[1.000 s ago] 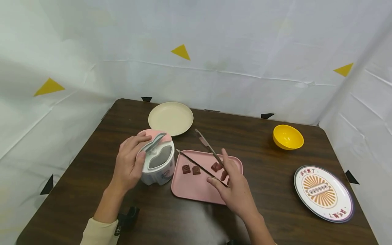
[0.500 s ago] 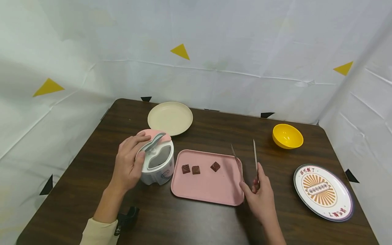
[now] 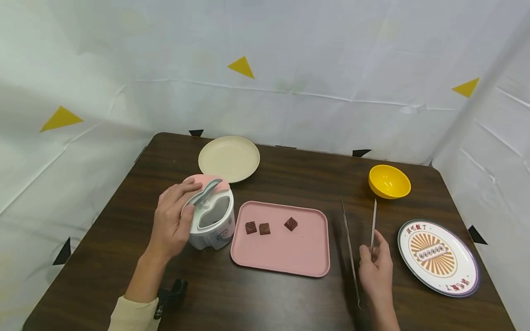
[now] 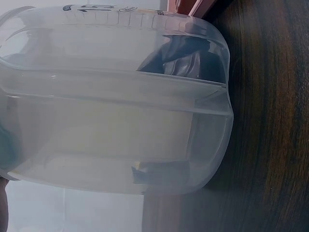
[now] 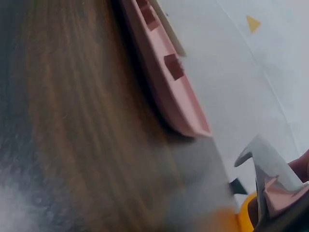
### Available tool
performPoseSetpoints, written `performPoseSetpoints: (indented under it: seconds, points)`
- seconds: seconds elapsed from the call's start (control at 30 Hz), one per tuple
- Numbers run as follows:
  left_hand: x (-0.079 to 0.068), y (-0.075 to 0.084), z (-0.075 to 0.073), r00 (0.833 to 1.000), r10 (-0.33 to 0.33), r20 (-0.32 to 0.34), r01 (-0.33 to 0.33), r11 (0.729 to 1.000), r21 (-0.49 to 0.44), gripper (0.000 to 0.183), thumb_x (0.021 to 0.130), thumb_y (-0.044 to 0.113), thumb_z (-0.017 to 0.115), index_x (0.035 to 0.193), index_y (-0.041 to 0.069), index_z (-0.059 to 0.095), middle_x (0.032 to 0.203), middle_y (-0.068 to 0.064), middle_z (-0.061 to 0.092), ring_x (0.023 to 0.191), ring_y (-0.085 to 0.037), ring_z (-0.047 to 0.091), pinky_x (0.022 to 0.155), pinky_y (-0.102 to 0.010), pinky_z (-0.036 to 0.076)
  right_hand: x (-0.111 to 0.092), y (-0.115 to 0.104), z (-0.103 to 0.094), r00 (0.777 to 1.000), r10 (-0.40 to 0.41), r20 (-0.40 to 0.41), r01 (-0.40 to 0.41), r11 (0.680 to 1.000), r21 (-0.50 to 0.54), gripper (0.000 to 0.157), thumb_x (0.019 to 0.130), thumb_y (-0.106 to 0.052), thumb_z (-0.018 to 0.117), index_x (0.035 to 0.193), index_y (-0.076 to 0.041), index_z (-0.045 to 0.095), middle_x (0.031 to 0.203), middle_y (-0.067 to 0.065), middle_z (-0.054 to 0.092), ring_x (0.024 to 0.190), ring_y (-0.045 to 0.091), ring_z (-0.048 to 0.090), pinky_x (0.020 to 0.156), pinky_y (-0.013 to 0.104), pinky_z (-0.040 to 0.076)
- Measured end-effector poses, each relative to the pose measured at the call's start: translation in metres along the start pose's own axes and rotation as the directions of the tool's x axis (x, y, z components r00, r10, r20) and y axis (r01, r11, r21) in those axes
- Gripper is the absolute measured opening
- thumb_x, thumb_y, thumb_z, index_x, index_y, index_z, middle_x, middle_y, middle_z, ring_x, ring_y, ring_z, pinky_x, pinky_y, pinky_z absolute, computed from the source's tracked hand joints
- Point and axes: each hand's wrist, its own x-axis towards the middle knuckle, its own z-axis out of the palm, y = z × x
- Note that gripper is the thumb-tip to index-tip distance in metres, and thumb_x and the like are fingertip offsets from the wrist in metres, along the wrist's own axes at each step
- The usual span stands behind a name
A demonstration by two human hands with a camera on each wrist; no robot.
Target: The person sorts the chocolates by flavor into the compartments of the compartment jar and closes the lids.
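My left hand (image 3: pixel 173 220) grips the top of a translucent storage canister (image 3: pixel 213 236) with a pink and white lid and a grey handle-like piece on it. In the left wrist view the canister (image 4: pixel 116 116) fills the frame, with something dark in its lower part. My right hand (image 3: pixel 377 271) pinches one arm of metal tongs (image 3: pixel 348 243) right of the pink tray (image 3: pixel 281 253). The tongs' arms stand wide apart with nothing between them; their joined end is hidden. On the tray lie three chocolate squares: two at left (image 3: pixel 257 228) and one farther right (image 3: pixel 291 224).
A cream plate (image 3: pixel 229 158) lies behind the canister. A yellow bowl (image 3: pixel 389 182) stands at the back right, and a patterned white plate (image 3: pixel 439 257) is at the right edge of the brown table (image 3: pixel 265 301). White sheeting (image 3: pixel 310 55) hangs behind.
My right hand has moved right with the tongs, from over the tray to beside it. A chocolate square and the tray's right end have come into sight. My left hand stays on the canister.
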Motion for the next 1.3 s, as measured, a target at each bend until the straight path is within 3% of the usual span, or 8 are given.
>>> performPoseSetpoints:
  seconds: [0.2,0.57,0.83,1.0,1.1,1.2,1.3]
  points:
    - [0.000,0.000,0.000,1.000,-0.003,0.007,0.003,1.000,-0.003,0.043,0.092,0.022,0.041,0.115,0.001,0.070,0.122,-0.011,0.065,0.125,-0.033,0.053,0.107,-0.055,0.027,0.004,0.012,-0.001,0.990,0.123,0.073,-0.128,0.990,0.055,0.052,0.103,-0.011,0.042,0.153,-0.008,0.026,0.078,0.004,0.043,0.053,0.008,0.039,0.048,0.023,0.036]
    - [-0.001,0.000,0.000,1.000,-0.005,0.006,0.005,1.000,-0.003,0.043,0.092,0.022,0.041,0.115,0.000,0.070,0.122,-0.011,0.065,0.125,-0.033,0.053,0.107,-0.055,0.027,0.008,0.026,-0.002,0.989,0.125,0.082,-0.127,0.992,0.020,0.051,0.104,-0.011,0.042,0.153,-0.008,0.028,0.078,0.005,0.045,0.055,0.009,0.041,0.051,0.025,0.038]
    - [-0.002,-0.002,0.000,1.000,-0.001,0.001,0.001,1.000,-0.003,0.044,0.093,0.024,0.040,0.114,0.000,0.070,0.122,-0.011,0.065,0.124,-0.033,0.053,0.106,-0.055,0.027,0.008,0.025,-0.003,0.998,0.065,0.016,-0.063,0.992,-0.107,0.050,0.101,-0.010,0.048,0.149,-0.002,0.036,0.091,0.018,0.059,0.064,0.009,0.052,0.058,0.025,0.043]
    - [-0.003,-0.002,0.000,1.000,-0.003,0.002,0.003,1.000,-0.007,0.043,0.093,0.024,0.040,0.114,0.000,0.070,0.122,-0.011,0.065,0.124,-0.033,0.053,0.106,-0.055,0.027,0.008,0.025,-0.005,0.999,0.024,-0.029,-0.031,0.971,-0.236,0.049,0.100,-0.012,0.048,0.146,0.003,0.040,0.108,0.030,0.063,0.094,0.037,0.063,0.083,0.047,0.046]
    - [-0.003,-0.002,0.000,1.000,-0.005,0.004,0.005,1.000,-0.006,0.043,0.093,0.024,0.040,0.114,0.000,0.070,0.122,-0.011,0.065,0.124,-0.033,0.053,0.107,-0.055,0.027,0.007,0.025,-0.007,0.998,0.011,-0.061,-0.029,0.954,-0.298,0.045,0.099,-0.013,0.049,0.141,0.003,0.048,0.102,0.026,0.069,0.102,0.048,0.060,0.089,0.059,0.041]
    - [-0.002,-0.002,0.000,1.000,-0.001,0.001,0.001,1.000,-0.006,0.043,0.094,0.025,0.040,0.114,0.000,0.070,0.122,-0.011,0.065,0.124,-0.033,0.053,0.106,-0.055,0.027,0.006,0.023,-0.007,0.994,-0.016,-0.108,-0.025,0.930,-0.366,0.038,0.096,-0.012,0.051,0.130,0.002,0.060,0.084,0.016,0.073,0.095,0.046,0.065,0.088,0.059,0.042]
    - [-0.002,-0.002,0.000,1.000,0.004,-0.003,-0.004,1.000,-0.005,0.044,0.094,0.025,0.040,0.114,0.000,0.070,0.122,-0.011,0.065,0.124,-0.033,0.054,0.106,-0.055,0.028,0.007,0.022,-0.008,0.990,-0.046,-0.131,-0.012,0.909,-0.417,0.030,0.095,-0.012,0.053,0.117,0.001,0.069,0.079,0.010,0.074,0.092,0.044,0.067,0.086,0.059,0.042]
